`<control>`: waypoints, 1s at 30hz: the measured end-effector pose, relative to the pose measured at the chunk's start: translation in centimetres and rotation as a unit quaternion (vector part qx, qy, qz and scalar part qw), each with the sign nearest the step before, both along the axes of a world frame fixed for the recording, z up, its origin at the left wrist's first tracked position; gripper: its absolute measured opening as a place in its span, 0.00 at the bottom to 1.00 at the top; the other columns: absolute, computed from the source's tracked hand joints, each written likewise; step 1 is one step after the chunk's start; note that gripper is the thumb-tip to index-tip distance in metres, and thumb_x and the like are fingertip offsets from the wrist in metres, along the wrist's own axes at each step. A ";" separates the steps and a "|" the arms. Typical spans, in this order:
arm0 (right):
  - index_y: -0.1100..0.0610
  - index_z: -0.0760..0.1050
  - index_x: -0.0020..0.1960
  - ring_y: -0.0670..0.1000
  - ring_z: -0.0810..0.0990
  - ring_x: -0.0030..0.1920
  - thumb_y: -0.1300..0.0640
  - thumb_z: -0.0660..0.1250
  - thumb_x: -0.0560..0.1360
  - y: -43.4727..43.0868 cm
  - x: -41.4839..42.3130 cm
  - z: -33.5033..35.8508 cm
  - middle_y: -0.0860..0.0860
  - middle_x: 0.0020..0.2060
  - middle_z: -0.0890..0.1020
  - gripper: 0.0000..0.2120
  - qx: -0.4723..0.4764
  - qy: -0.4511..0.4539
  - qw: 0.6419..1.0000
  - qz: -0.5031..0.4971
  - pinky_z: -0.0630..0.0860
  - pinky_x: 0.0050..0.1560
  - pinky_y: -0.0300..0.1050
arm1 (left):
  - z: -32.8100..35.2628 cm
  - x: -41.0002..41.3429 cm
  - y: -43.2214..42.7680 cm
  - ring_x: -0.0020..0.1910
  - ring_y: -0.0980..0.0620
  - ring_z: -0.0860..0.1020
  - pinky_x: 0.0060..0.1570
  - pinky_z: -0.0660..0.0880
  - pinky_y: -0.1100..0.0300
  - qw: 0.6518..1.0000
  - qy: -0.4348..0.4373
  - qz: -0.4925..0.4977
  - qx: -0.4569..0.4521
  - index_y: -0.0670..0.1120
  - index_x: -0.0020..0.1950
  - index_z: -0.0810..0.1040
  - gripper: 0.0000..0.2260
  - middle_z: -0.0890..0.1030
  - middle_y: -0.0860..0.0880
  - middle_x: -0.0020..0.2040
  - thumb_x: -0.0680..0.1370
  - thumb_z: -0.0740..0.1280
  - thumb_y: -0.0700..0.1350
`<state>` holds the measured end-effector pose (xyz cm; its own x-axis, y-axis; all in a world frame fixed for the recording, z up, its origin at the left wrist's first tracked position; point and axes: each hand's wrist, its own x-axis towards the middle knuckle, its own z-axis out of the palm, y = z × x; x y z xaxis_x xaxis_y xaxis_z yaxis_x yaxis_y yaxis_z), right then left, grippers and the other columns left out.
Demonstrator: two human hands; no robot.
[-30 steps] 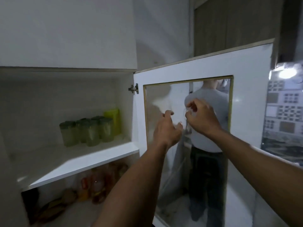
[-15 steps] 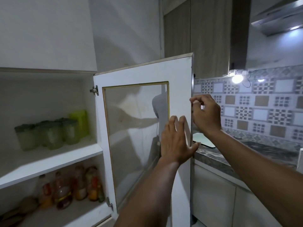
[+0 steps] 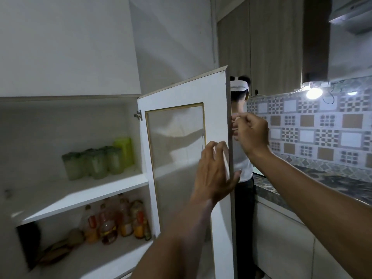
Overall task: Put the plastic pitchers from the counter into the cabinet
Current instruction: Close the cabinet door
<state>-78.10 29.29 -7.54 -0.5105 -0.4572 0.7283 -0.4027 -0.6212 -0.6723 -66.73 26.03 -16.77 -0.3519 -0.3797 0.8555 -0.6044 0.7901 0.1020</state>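
Observation:
The cabinet door (image 3: 219,101), white with a glass panel, stands open and nearly edge-on to me. My left hand (image 3: 213,170) lies flat on its inner face near the free edge, fingers apart. My right hand (image 3: 251,135) curls around the outer side of that edge, fingers pinched on it. On the upper shelf (image 3: 90,196) several translucent green plastic pitchers (image 3: 96,164) stand in a cluster. A taller yellow-green pitcher (image 3: 124,150) is behind them, against the right wall.
The lower shelf holds several sauce and oil bottles (image 3: 120,220) and dark items at the left. A person in a white top (image 3: 239,91) shows just past the door edge. A dark stone counter (image 3: 322,182) runs right under a patterned tile wall and a lit bulb (image 3: 313,93).
The door has swung on its hinge and now looks narrower. My left hand went from hovering before the glass to resting at the free edge, and my right hand stayed on that edge.

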 end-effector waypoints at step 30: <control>0.50 0.52 0.81 0.51 0.57 0.80 0.52 0.57 0.78 -12.9 44.5 -2.3 0.48 0.81 0.54 0.33 -0.107 0.371 0.898 0.210 0.64 0.75 0.49 | 0.6 46.4 -0.8 0.45 0.40 0.80 0.42 0.79 0.48 0.931 0.094 0.353 -0.003 0.38 0.72 0.66 0.22 0.80 0.38 0.52 0.80 0.57 0.46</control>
